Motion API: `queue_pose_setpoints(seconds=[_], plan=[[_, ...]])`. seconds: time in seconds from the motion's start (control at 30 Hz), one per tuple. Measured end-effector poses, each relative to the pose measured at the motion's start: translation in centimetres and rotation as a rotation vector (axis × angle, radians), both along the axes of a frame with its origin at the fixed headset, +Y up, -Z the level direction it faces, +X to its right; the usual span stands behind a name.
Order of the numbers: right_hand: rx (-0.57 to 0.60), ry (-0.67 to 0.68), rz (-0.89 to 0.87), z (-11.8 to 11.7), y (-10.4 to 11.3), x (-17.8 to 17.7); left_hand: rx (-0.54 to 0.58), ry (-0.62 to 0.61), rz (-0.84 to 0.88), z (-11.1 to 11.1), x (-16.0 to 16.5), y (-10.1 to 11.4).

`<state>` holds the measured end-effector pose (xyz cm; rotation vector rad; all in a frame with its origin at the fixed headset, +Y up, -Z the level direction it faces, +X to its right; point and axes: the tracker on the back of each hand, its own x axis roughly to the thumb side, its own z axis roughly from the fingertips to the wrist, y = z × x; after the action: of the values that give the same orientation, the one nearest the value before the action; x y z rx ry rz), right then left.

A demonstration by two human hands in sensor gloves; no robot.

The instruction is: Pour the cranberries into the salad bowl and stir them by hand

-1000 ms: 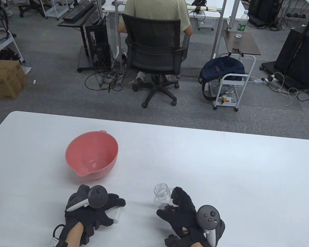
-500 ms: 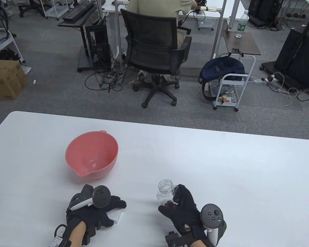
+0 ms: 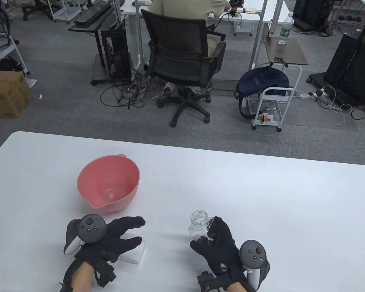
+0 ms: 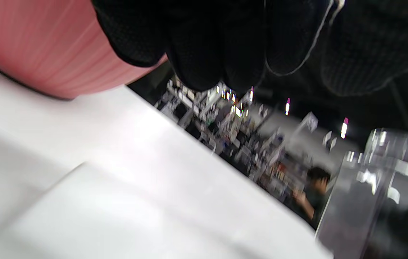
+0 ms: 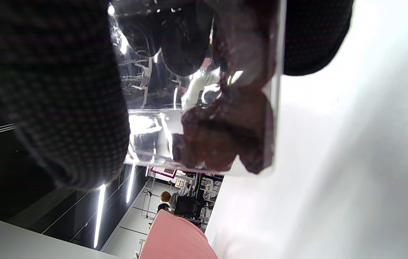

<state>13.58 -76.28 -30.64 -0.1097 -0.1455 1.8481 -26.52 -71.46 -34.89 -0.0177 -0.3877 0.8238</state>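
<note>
Table view: one pink bowl [image 3: 108, 182]; right hand [image 3: 219, 246] grips one jar [image 3: 198, 226], cranberries [image 5: 225, 136] uncountable; left hand [image 3: 115, 240] splayed.

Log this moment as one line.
right hand: grips jar, cranberries inside | left hand: open over lid | bowl: empty

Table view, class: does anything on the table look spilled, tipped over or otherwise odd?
Nothing stands out. The pink bowl sits upright and empty. The right hand grips the open jar, cranberries inside it. The left hand hovers above the white lid. No spill shows on the table.
</note>
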Motion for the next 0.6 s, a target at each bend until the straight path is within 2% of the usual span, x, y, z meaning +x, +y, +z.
queue_pose_setpoints(seconds=[0.17,0.33,0.43,0.6], plan=[[0.001,-0.001,0.003,0.0,-0.1,0.0,0.111,0.220,0.215,1.0,-2.1,1.0],[-0.002,-0.001,0.007,0.0,-0.1,0.0,0.218,0.508,0.212,2.1,-4.2,1.3],[-0.001,-0.002,0.010,0.0,-0.1,0.0,0.212,0.637,0.203,2.4,-5.1,1.2],[-0.001,-0.004,0.013,0.0,-0.1,0.0,0.159,0.770,0.222,2.5,-6.8,0.5]])
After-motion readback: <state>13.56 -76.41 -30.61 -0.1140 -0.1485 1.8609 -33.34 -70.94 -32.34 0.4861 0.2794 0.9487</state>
